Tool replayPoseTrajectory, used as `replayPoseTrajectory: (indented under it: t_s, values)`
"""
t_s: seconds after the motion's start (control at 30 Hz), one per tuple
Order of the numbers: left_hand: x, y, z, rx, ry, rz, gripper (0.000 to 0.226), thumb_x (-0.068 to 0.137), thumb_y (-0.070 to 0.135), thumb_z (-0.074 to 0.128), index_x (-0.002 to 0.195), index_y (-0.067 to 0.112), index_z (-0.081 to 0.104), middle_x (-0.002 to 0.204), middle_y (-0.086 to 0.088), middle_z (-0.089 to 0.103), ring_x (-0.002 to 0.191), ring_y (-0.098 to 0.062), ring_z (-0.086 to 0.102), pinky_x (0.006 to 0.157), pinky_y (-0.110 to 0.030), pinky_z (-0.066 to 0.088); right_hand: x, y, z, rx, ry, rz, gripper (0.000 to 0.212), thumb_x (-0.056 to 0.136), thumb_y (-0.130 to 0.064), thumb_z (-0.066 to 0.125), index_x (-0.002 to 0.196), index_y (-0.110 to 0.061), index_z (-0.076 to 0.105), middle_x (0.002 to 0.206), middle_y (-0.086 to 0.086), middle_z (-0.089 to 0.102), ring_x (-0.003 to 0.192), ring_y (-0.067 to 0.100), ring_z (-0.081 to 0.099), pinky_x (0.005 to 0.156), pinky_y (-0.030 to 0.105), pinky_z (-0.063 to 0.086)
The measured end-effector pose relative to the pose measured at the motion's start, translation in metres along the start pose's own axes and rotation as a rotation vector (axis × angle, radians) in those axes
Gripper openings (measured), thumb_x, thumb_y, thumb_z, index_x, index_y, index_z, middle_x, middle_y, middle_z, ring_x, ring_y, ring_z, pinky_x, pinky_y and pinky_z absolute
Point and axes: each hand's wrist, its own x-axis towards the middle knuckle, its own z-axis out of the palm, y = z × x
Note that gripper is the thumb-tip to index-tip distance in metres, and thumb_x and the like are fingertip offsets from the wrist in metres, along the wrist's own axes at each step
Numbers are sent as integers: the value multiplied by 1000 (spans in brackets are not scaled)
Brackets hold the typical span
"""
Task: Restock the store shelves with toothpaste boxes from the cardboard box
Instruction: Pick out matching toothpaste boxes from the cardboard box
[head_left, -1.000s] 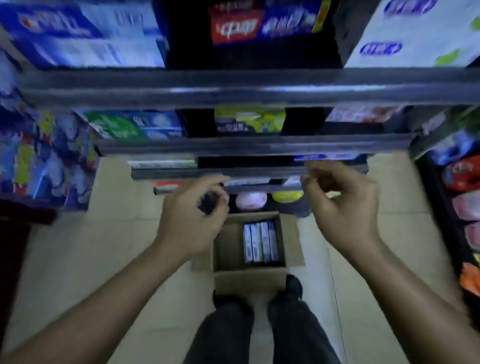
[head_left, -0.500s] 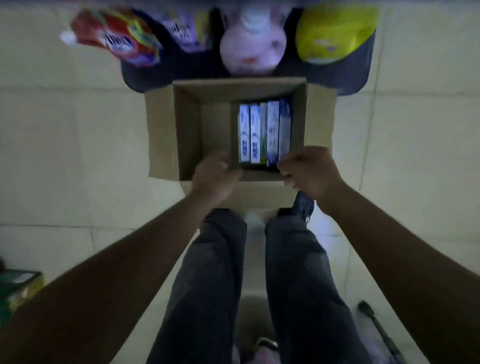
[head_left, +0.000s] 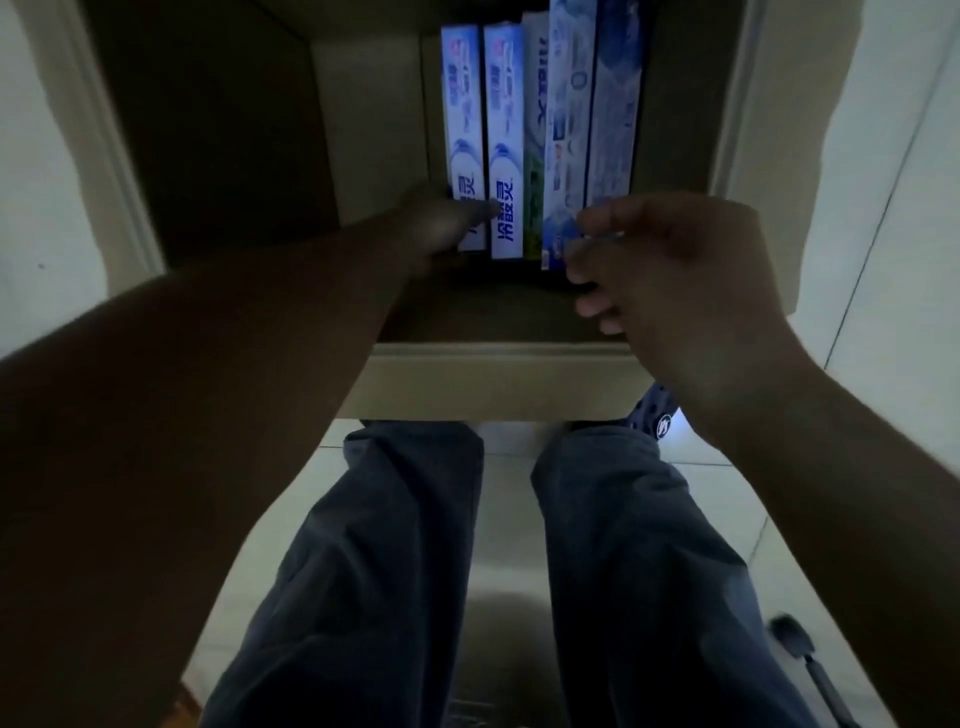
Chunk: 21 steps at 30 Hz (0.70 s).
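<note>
Toothpaste boxes (head_left: 540, 130), five of them, stand on edge side by side in the right part of the cardboard box (head_left: 493, 384). Their far ends are cut off by the top of the picture, and their near ends are partly hidden behind both hands. The left hand (head_left: 441, 223) is dark and blurred, so I cannot tell if its grip is open or closed; it lies at the near ends of the two boxes on the left. The words on the boxes are too smeared to read. The left part of the cardboard box shows bare brown bottom, so there is room beside the row. On the right, only a thin dark gap lies between the row and the wall. The near wall stands between the row and the person's legs (head_left: 389, 545). Pale floor (head_left: 883, 208) shows on both sides. The right hand (head_left: 675, 270) is over the near right corner of the row. Its fingers are curled, and its grip, thumb and first finger, pinches the near end of a box there.
</note>
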Motion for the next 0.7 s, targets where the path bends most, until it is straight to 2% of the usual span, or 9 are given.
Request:
replayPoseTrajectory:
  t_s: [0.1,0.2,0.33,0.43,0.5,0.57,0.63,0.67,0.7]
  values:
    - [20,-14,-9,-134,-65,15,28,88,28,81,111,15,73,103,1,80,88,-12,77,71,-27,61,0,4,-4,40,-13,20,16,89,-13,74,85,-28,70,77,1,75,59,13,69,61,34,58]
    - [27,-24,-11,-145,-64,74,29,81,23,88,106,15,75,100,0,80,86,-12,78,66,-25,61,2,2,-5,98,-15,86,12,90,-12,74,89,-24,71,77,2,76,57,12,68,63,35,60]
    - [27,-21,-7,45,-8,139,65,52,19,102,111,17,73,100,1,80,91,-16,77,83,-41,64,6,-5,-2,83,-39,98,8,90,-13,74,93,-20,71,78,5,75,58,12,68,64,38,59]
    - [22,-17,0,89,131,114,69,45,23,104,97,29,60,92,7,74,79,-7,74,69,-32,64,10,-9,-2,53,-40,89,8,90,-14,74,96,-18,72,79,8,75,59,14,68,67,43,59]
    - [19,-15,4,66,155,111,69,45,20,104,94,30,56,86,8,73,68,-3,73,59,-27,62,12,-11,-3,36,-39,100,7,90,-16,75,93,-21,71,78,8,75,60,15,69,71,46,60]
    - [15,-14,3,52,140,95,59,53,14,101,97,24,63,87,4,75,66,-3,73,58,-26,61,12,-13,-4,38,-40,117,9,90,-16,75,91,-24,71,79,7,75,60,15,70,74,46,60]
    - [2,-9,-3,31,40,65,34,71,12,88,100,19,71,95,-5,77,68,-6,73,58,-22,57,11,-16,-5,18,-43,123,8,89,-14,74,90,-21,72,80,9,76,62,20,72,74,45,61]
    - [-10,-5,-9,18,2,52,21,78,15,79,96,20,71,93,-4,76,62,-6,69,52,-19,51,10,-19,-7,13,-41,121,7,88,-13,73,90,-19,73,79,10,76,64,24,72,70,42,61]
    - [-23,-2,-17,5,-4,45,18,76,22,73,93,21,69,84,0,74,56,-7,62,47,-18,43,10,-22,-9,17,-39,121,6,88,-11,72,91,-17,74,79,9,76,63,25,72,66,37,60]
